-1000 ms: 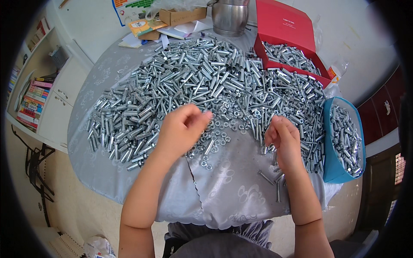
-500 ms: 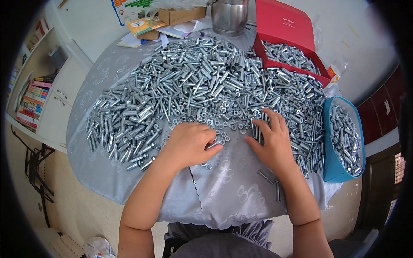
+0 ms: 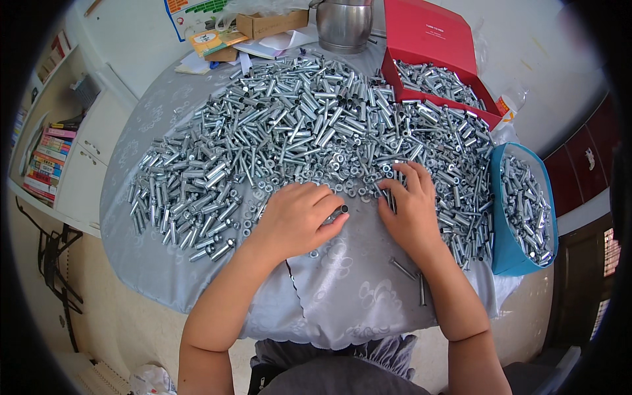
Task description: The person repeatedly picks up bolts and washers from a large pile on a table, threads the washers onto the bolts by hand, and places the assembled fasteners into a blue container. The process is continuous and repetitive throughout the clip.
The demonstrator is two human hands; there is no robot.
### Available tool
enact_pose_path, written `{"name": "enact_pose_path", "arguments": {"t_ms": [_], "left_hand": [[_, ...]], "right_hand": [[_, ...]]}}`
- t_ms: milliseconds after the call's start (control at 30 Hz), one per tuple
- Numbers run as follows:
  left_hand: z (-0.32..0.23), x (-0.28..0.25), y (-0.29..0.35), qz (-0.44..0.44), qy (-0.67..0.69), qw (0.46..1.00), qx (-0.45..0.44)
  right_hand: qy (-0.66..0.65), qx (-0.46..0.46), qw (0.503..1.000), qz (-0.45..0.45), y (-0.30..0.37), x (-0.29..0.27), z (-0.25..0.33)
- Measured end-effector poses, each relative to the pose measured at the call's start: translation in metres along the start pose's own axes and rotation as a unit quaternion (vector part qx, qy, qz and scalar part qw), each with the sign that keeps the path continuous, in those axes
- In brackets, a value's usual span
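A short metal sleeve (image 3: 342,209), its hollow end toward the right, is gripped between the thumb and curled fingers of my left hand (image 3: 295,220). This hand is above the near edge of a large pile of metal sleeve anchors (image 3: 289,125). To the right, my right hand (image 3: 411,204) reaches into the pile with bent fingers, thumb and forefinger apart. Some long bolts (image 3: 393,201) show between them; I see nothing plainly held. Loose nuts (image 3: 337,161) are scattered between the hands, and a single nut (image 3: 313,253) lies below the left one.
Two loose bolts (image 3: 422,289) lie near my right forearm. A blue bin (image 3: 503,260) of metal parts stands at the right, and a red box (image 3: 431,33) holds more behind. Toward the back are a metal pot (image 3: 344,26), a cardboard tray (image 3: 271,24) and papers. Patterned grey cloth (image 3: 151,270) covers the table.
My left hand has turned and lifted slightly, so the sleeve's hollow end now shows. My right thumb has drawn closer to its forefinger. The view has shifted a little.
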State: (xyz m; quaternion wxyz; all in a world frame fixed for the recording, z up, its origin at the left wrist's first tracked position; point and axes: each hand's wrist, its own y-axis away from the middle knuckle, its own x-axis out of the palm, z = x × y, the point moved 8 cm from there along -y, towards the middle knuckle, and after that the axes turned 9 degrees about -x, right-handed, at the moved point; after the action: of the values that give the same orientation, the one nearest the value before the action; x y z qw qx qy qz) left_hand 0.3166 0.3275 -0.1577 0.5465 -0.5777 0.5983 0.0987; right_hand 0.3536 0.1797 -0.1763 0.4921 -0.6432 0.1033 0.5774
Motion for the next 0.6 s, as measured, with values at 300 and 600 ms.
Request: {"name": "enact_pose_path", "arguments": {"t_ms": [300, 600], "left_hand": [[0.027, 0.04, 0.012, 0.084, 0.508, 0.801, -0.305], [0.035, 0.045, 0.014, 0.093, 0.641, 0.664, -0.373]], "right_hand": [[-0.039, -0.014, 0.999, -0.002, 0.003, 0.002, 0.003], [-0.283, 0.072, 0.956, -0.031, 0.003, -0.008, -0.004]]}}
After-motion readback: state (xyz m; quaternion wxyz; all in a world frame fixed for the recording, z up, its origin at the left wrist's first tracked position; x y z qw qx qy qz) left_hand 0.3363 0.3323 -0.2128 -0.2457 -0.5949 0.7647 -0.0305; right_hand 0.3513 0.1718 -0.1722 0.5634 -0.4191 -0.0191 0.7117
